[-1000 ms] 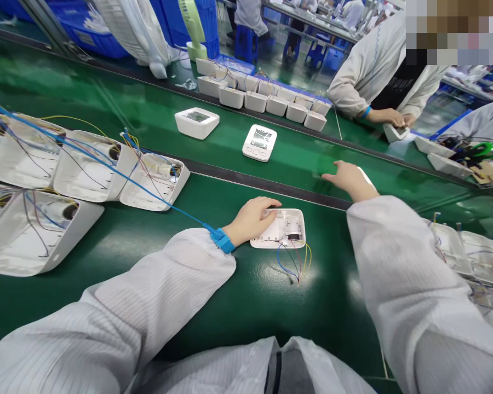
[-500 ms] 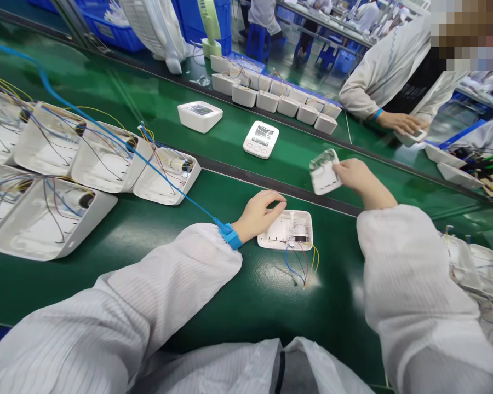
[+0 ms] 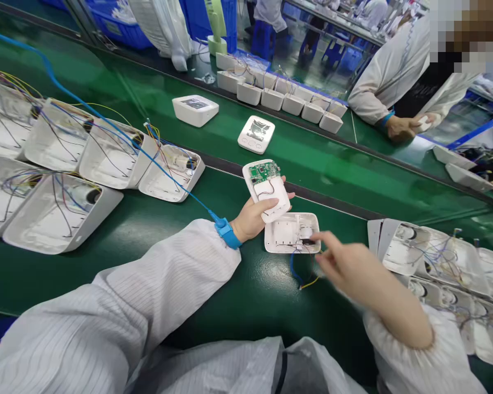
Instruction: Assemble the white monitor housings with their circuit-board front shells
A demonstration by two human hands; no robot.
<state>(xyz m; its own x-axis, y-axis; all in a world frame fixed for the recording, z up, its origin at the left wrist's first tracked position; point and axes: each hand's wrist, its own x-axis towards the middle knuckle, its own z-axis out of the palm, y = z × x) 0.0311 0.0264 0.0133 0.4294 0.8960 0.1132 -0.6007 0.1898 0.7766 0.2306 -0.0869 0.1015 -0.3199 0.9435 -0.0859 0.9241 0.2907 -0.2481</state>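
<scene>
Head view: our left hand, with a blue strap around its wrist, grasps a white panel, thumb across its inner side; a green circuit board sits at the panel's far end. From where we look, the panel overlaps the upper edge of an open white housing; we cannot tell whether the 2 touch. That housing lies hollow side up on the bench, wires trailing past its near edge. Our right hand, blurred, has its fingers bent at the housing's right end; we cannot tell whether it grips anything. Beyond the panel we see 2 white devices, screens up. More open housings stand grouped on both sides of us.
</scene>
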